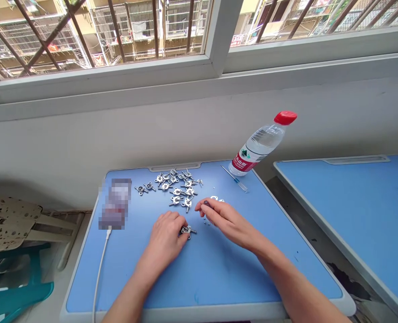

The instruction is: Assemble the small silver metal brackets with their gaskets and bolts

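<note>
Left hand pinches metal fitting; right hand curled.

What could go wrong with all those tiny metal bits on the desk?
The tiny metal bits beside the right hand could get bumped and roll off the blue desk. The metal fitting at the left hand might slip and get mixed into the pile of metal fittings.

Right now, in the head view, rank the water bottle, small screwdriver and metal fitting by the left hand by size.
Water bottle, then small screwdriver, then metal fitting; the fitting sits nearer the camera, so that ranking is unsure.
</note>
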{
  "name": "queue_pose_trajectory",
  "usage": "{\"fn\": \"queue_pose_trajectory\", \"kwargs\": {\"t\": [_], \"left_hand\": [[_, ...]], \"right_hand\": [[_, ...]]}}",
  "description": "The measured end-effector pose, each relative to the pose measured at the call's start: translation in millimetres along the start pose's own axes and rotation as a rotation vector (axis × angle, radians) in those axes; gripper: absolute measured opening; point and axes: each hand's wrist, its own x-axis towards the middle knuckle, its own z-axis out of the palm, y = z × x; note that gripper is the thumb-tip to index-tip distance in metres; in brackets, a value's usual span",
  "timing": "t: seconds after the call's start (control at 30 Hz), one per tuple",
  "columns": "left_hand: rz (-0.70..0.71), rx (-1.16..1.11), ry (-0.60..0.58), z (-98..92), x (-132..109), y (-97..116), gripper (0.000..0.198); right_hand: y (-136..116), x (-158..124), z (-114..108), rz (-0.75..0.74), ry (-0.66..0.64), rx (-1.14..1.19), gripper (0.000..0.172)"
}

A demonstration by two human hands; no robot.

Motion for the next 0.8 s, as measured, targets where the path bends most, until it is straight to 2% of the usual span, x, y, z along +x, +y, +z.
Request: {"fn": "queue_pose_trajectory", "kwargs": {"t": [0.07,0.2,0.37,0.5,0.8], "left_hand": [[-0.007,-0.006,-0.003,-2.0,0,2,0.01],[-0.001,-0.017,-0.004,-4.7,0,3,0.012],[0.012,0.008,0.002,-2.5,0,3,0.012],[0.029,0.016,0.016,-0.5,0,2,0.012],[0.04,0.024,0.023,-0.2,0,1,0.013]], "right_hand": [[0,-1,-3,-0.02,-0.007,0.069,0.036],[-2,-2,-3,-0.11,-0.006,0.058,0.036],[-7,-4,2,-0.237,-0.013,0.095,0.028],[-7,-4,5,-0.365,-0.002,0.036,0.021],[-5,-3,7,-0.366,-0.05,-0.035,0.019]]}}
